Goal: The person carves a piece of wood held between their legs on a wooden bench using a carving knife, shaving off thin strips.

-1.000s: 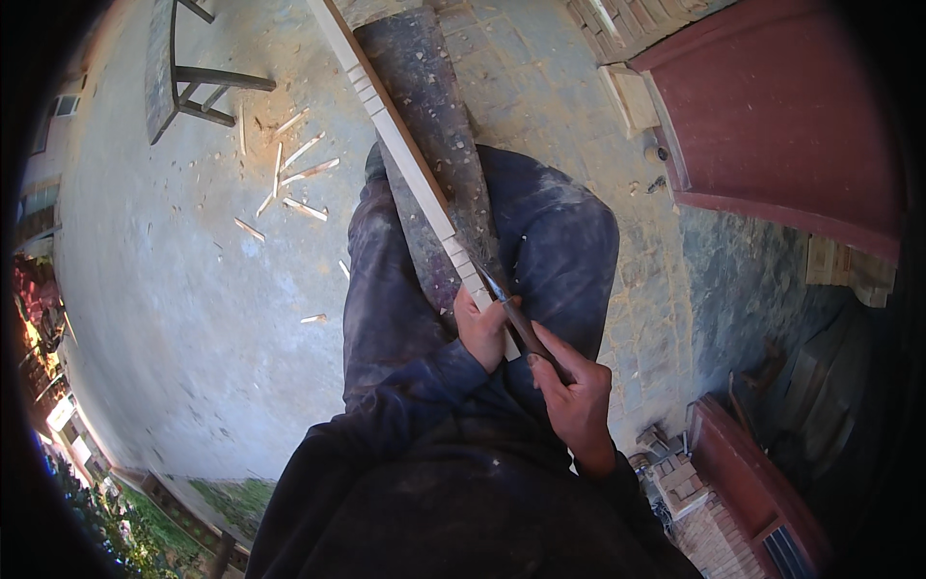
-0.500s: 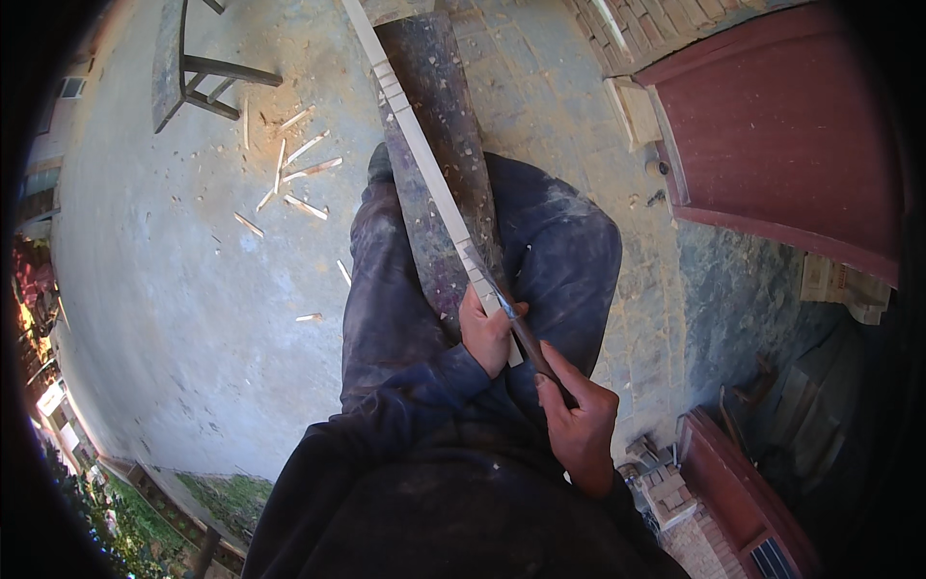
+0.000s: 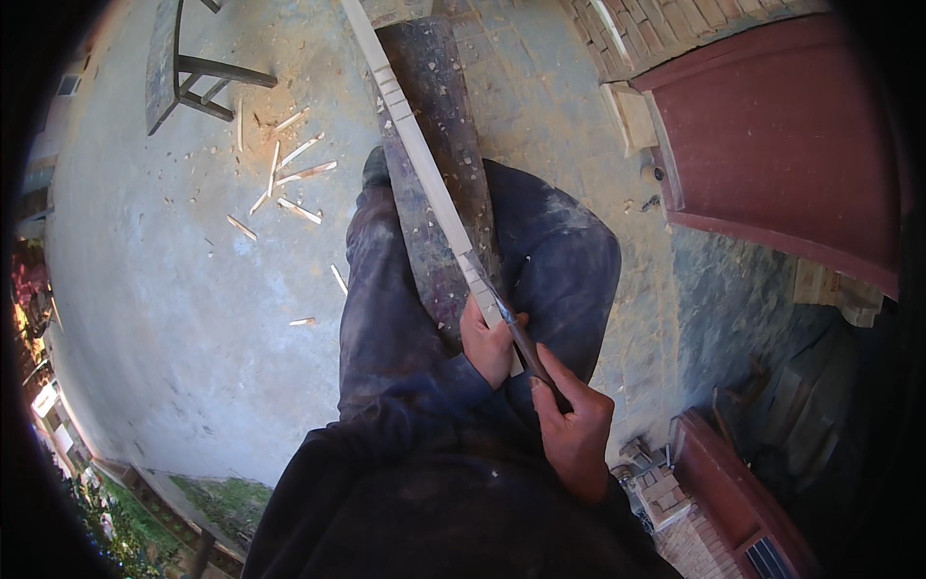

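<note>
A long, pale, square-edged wood strip slants away from me over a narrow dark bench. Dark cross lines or cuts mark it in two stretches, one far along and one close to my hands. My left hand is closed around its near end. In my right hand is a chisel, gripped by its dark handle. The metal blade lies along the strip's right side, pointing away from me, just beyond my left fingers. The blade's tip is too small to make out clearly.
My legs straddle the bench. Wood slivers and shavings litter the floor at left, near a wooden stool. To the right stand a large dark red panel and a smaller red box-like piece; bricks lie at far right.
The view has shifted slightly. My right hand and the chisel sit a touch lower and further left in the picture; both grips are the same.
</note>
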The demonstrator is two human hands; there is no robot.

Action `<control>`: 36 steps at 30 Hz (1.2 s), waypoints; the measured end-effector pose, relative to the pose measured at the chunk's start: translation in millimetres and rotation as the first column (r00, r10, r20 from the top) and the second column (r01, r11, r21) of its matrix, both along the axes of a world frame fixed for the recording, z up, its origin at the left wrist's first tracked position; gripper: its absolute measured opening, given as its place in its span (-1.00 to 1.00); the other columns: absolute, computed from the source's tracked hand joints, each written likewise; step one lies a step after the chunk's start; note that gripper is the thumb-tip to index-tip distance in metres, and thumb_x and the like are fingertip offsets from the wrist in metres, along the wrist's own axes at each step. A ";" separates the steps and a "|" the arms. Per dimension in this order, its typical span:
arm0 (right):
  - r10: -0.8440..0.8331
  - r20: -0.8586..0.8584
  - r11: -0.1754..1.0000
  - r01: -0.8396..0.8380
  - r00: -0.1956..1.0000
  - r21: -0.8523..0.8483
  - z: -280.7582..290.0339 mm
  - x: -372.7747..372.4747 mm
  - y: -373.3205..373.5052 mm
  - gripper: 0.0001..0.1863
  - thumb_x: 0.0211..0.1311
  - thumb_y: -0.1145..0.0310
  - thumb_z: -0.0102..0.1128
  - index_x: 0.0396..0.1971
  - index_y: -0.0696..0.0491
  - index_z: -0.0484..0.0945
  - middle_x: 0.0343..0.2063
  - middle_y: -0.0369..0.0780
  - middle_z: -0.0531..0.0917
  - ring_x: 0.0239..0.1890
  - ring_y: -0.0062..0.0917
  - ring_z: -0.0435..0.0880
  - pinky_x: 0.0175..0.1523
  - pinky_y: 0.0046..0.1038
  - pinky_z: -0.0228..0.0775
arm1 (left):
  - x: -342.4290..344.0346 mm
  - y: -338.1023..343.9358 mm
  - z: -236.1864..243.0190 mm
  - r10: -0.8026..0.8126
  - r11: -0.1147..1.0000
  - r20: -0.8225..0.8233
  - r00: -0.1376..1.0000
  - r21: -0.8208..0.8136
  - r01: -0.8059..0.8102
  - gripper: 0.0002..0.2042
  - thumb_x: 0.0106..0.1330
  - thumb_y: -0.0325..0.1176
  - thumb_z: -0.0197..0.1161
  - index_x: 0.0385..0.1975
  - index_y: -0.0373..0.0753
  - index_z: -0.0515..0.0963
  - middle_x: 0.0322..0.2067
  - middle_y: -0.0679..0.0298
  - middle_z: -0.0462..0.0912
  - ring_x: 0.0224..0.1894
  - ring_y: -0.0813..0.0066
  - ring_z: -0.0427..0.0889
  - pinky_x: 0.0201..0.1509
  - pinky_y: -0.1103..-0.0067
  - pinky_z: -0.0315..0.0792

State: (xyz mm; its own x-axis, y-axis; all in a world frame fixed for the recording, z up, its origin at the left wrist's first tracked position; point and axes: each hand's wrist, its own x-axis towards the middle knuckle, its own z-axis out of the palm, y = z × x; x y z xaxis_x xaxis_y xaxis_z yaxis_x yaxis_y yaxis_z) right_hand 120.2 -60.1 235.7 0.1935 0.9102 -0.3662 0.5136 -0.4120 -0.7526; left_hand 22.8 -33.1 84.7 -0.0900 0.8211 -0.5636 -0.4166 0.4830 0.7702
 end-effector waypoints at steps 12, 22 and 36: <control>0.053 0.038 0.998 -0.054 0.998 0.027 10.4 6.9 -0.4 -0.57 0.31 0.55 0.37 0.19 0.16 0.67 -0.13 0.11 0.78 -0.15 -0.17 0.87 -0.15 -0.35 0.65 | -5.5 3.9 -1.8 -0.032 0.999 0.054 0.998 -0.008 0.033 -0.78 0.18 -0.55 0.34 -0.23 -0.26 0.46 -0.38 0.38 0.57 -0.33 0.63 0.53 -0.23 0.57 0.47; 0.111 0.139 0.992 -0.102 0.984 -0.074 33.2 7.2 20.8 -0.58 0.28 0.53 0.39 0.16 0.10 0.71 -0.31 0.06 0.78 -0.32 -0.22 0.85 -0.28 -0.34 0.60 | -2.8 5.4 7.9 0.016 1.000 0.022 1.000 0.021 -0.017 -0.82 0.18 -0.57 0.31 -0.32 -0.17 0.46 -0.44 0.45 0.53 -0.39 0.69 0.50 -0.31 0.63 0.38; 0.092 0.101 0.996 -0.093 0.991 0.007 19.4 7.5 13.3 -0.58 0.30 0.54 0.35 0.17 0.09 0.70 -0.26 0.06 0.79 -0.44 -0.57 0.75 -0.32 -0.44 0.52 | 1.0 8.3 -0.1 0.003 1.000 -0.069 0.998 0.031 -0.001 -0.85 0.21 -0.54 0.29 -0.29 -0.21 0.48 -0.45 0.44 0.55 -0.41 0.69 0.50 -0.35 0.59 0.40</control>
State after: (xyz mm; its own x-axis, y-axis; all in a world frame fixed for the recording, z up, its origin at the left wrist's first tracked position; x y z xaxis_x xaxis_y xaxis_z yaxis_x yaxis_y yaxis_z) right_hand 127.7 -46.9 255.1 0.1438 0.9298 -0.3387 0.6219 -0.3512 -0.6999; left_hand 23.8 -24.8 84.6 -0.1292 0.8381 -0.5300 -0.3629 0.4575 0.8118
